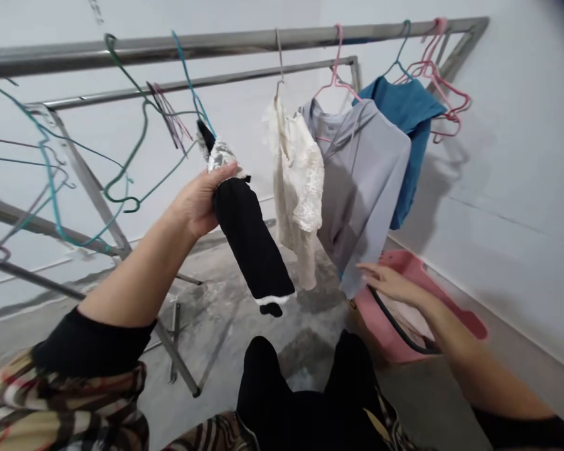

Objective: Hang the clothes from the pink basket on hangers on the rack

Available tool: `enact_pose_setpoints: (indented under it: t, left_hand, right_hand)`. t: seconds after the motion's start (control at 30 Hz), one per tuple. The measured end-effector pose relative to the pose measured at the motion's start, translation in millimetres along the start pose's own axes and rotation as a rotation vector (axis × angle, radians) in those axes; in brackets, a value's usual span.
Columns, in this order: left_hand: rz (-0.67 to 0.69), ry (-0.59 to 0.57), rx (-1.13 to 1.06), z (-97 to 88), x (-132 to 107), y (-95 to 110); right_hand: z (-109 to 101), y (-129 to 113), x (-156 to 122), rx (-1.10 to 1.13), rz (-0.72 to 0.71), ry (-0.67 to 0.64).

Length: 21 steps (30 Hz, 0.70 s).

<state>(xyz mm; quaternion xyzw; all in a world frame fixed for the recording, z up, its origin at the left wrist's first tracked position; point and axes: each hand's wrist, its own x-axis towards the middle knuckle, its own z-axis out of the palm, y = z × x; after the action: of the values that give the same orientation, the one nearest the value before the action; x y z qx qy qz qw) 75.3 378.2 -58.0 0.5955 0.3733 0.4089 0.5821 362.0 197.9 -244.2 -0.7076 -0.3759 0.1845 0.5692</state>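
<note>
My left hand [202, 197] is closed around the upper part of a black garment [251, 235] with white lace at its top and a white band near its lower end. A blue hanger [190, 81] on the rail runs down to the garment's top; how they join is partly hidden. My right hand [390, 282] has its fingers stretched out beside the sleeve end of a grey hooded top [343, 169]. I cannot tell whether the fingertips touch that sleeve. Below this hand stands a pink basket [455, 313] with a pale cloth [411, 316] and a dark strip inside.
Along the metal rail [145, 53] hang a cream lace garment [301, 169], a blue garment [404, 113], a green hanger [138, 119] and several pink hangers [444, 94]. The rack's legs [178, 363] stand on the concrete floor at left. A white wall [521, 156] borders the right side.
</note>
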Motion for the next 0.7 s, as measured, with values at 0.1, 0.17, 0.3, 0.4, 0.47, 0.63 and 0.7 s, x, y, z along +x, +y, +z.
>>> enact_pose_setpoints:
  t: [0.1,0.17,0.3,0.4,0.47,0.63,0.7]
  left_hand:
    - [0.188,0.089,0.167,-8.1,-6,-3]
    - [0.365,0.204,0.403,-16.3,-9,-8]
    - [0.524,0.480,1.016,-32.2,-18,-17]
    - [0.537,0.545,1.296,-39.0,-27,-23]
    - [0.566,0.550,1.380,-41.7,-32,-27]
    - [0.665,0.548,1.429,-45.9,-41,-38]
    - [0.671,0.486,1.414,-45.6,-43,-48]
  right_hand:
    - [20,6,-21,0.039,0.019,-0.168]
    - [32,11,-37,0.058,0.029,-0.262]
    - [54,22,-69,0.078,0.044,-0.460]
    - [65,35,-85,0.057,0.059,-0.630]
    - [67,46,-92,0.014,0.085,-0.765]
    - [67,71,-101,-0.044,0.138,-0.844]
    - [66,74,-103,-0.055,0.143,-0.869]
